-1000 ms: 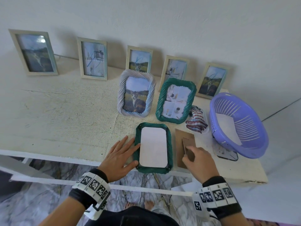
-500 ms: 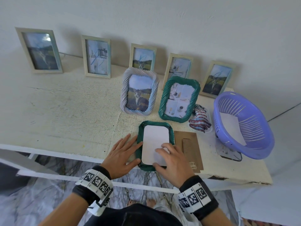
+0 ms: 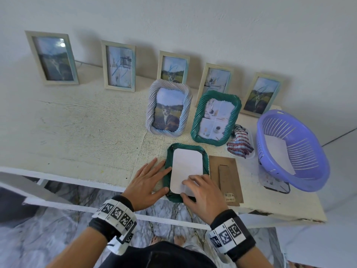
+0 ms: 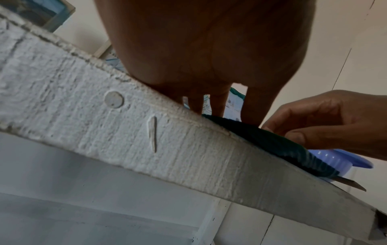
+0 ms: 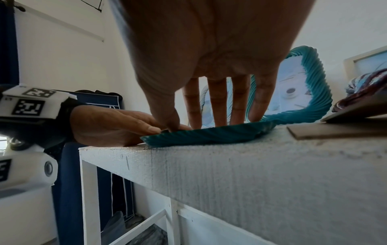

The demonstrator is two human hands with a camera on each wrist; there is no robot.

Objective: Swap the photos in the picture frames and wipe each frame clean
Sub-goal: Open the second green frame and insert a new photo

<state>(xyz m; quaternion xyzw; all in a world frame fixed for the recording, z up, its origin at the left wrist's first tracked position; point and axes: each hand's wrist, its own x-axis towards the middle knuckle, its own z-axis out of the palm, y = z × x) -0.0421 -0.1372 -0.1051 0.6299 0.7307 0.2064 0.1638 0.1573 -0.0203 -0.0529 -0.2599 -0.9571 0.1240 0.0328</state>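
Note:
A dark green twisted frame [image 3: 205, 161] lies face down at the table's front edge, with the white back of a photo [image 3: 185, 163] showing inside it. My left hand [image 3: 148, 180] lies flat on the table, fingers straight against the frame's left rim. My right hand [image 3: 201, 192] has its fingertips down on the photo's near right corner, and its thumb touches the frame's near rim [image 5: 209, 134]. The brown backing board [image 3: 225, 176] lies just right of the frame. A striped cloth [image 3: 239, 144] sits bunched behind the board.
A lilac frame with a cat photo [image 3: 168, 110] and a second green frame [image 3: 216, 118] stand behind the work spot. Several pale frames lean on the wall. A purple basket [image 3: 293, 151] holds a white sheet at the right. The table's front edge [image 4: 188, 149] runs under my wrists.
My right hand left the brown backing board and moved left onto the white photo. The left hand stayed against the frame's left rim.

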